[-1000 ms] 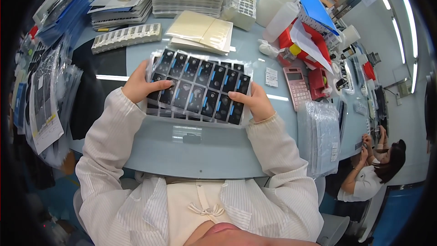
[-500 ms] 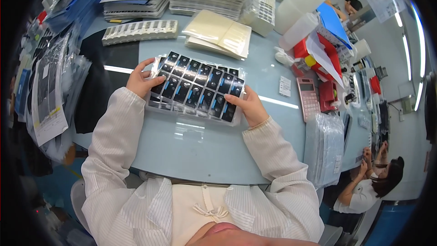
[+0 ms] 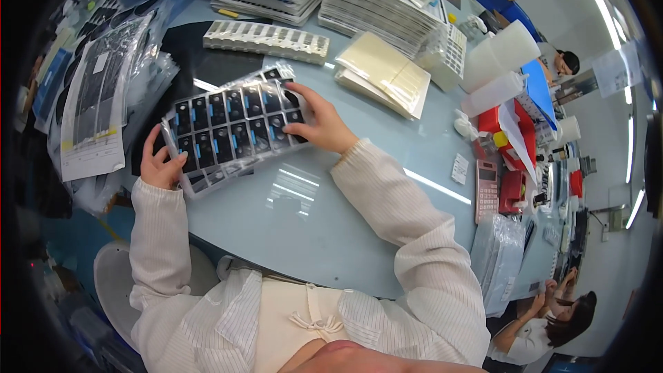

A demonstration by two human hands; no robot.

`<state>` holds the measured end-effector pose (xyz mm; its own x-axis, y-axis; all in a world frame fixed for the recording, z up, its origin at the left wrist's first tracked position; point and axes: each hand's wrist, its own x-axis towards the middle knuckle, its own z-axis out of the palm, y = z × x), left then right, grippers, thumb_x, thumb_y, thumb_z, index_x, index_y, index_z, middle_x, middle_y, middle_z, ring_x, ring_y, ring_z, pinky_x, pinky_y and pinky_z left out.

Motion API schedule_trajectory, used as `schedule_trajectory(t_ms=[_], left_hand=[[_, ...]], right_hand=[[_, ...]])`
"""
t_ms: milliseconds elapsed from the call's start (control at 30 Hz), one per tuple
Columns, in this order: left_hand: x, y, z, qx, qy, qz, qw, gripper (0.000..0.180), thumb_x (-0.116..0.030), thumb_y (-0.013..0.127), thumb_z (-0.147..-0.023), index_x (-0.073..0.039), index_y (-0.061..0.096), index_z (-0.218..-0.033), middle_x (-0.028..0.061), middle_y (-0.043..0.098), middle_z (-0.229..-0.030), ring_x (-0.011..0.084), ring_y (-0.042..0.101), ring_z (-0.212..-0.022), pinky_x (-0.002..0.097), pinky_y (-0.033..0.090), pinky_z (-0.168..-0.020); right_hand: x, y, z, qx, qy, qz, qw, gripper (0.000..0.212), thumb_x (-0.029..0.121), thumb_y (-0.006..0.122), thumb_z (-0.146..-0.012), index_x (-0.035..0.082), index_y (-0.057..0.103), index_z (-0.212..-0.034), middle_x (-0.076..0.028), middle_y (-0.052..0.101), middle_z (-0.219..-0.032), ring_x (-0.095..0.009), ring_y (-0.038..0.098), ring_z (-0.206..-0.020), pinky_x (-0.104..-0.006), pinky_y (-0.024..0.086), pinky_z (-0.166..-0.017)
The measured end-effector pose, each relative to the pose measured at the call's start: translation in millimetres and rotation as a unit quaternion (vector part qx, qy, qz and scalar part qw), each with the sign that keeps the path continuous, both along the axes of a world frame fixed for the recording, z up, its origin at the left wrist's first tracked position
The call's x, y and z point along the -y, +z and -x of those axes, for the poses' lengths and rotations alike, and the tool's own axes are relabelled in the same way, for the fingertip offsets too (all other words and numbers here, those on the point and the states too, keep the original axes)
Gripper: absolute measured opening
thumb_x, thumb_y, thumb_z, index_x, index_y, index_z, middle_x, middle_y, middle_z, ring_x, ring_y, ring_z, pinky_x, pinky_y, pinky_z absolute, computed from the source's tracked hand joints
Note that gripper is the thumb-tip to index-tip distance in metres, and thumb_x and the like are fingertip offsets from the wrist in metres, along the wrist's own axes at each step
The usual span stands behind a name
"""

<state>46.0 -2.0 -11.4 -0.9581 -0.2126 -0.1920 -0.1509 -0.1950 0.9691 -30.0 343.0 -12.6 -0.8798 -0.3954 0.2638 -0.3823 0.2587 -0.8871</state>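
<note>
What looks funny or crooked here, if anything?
The plastic-covered sheets held between the left hand and right hand look askew: lower ones stick out at the upper right and along the bottom, so their edges don't line up. I see nothing spilled.

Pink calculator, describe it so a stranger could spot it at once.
On the glossy grey-blue table, look along the right side for the red bin. Just below it in the picture, between a small white card and a small red box, lies the calculator. Its pink body and key rows set it apart from both.
</note>
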Motion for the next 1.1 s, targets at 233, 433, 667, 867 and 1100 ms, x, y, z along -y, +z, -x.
schedule_trajectory(t_ms=[233,433,667,867,1100], left_hand=[[14.4,-23.3,-28.7,-0.037,0.149,0.006,0.988,0.080,0.005,0.069,-0.085,-0.018,0.027,-0.148,0.0146,0.061,-0.122,0.0217,0.063,-0.103,0.0348,0.052,-0.087],[-9.2,-15.7,-27.3,-0.022,0.151,-0.029,0.988,0.089,-0.002,0.070,-0.087,-0.021,0.012,-0.152,0.0192,0.052,-0.135,0.0257,0.056,-0.116,0.0449,0.047,-0.096],[6.9,-13.9,-17.3,-0.070,0.136,-0.006,0.988,0.071,-0.012,0.058,-0.097,-0.015,0.017,-0.154,0.0223,0.049,-0.140,0.0279,0.054,-0.121,0.0384,0.041,-0.105],[-8.2,-6.1,-46.8,-0.189,0.140,0.352,0.906,0.049,-0.012,0.061,-0.092,-0.001,0.045,-0.137,0.0190,0.049,-0.140,0.0319,0.049,-0.128,0.0407,0.034,-0.110],[-10.2,-4.5,-92.5,-0.272,0.128,0.252,0.920,0.029,-0.005,0.054,-0.094,-0.004,0.056,-0.122,0.0132,0.054,-0.135,0.0257,0.052,-0.127,0.0399,0.036,-0.111]], right_hand=[[75.4,0.7,73.0,-0.085,0.072,-0.011,0.994,0.056,-0.001,0.076,-0.072,0.007,0.060,-0.124,-0.013,0.053,-0.136,-0.026,0.051,-0.125,-0.0334,0.038,-0.106],[90.1,23.4,82.7,-0.326,0.015,-0.147,0.934,0.053,0.008,0.080,-0.069,0.009,0.062,-0.119,-0.017,0.048,-0.141,-0.039,0.046,-0.126,-0.0435,0.041,-0.105],[126.1,22.9,-5.5,-0.358,0.119,-0.239,0.895,0.076,0.034,0.080,-0.072,0.010,0.049,-0.137,-0.013,0.041,-0.149,-0.032,0.040,-0.136,-0.0428,0.034,-0.112],[114.7,4.6,0.3,-0.475,0.095,-0.335,0.809,0.040,0.012,0.053,-0.089,0.013,0.056,-0.129,-0.006,0.057,-0.135,-0.024,0.053,-0.125,-0.0362,0.044,-0.103],[122.4,22.6,-10.8,-0.388,0.125,-0.377,0.832,0.036,0.012,0.054,-0.088,0.009,0.058,-0.124,-0.008,0.060,-0.129,-0.024,0.056,-0.121,-0.0350,0.048,-0.097]])
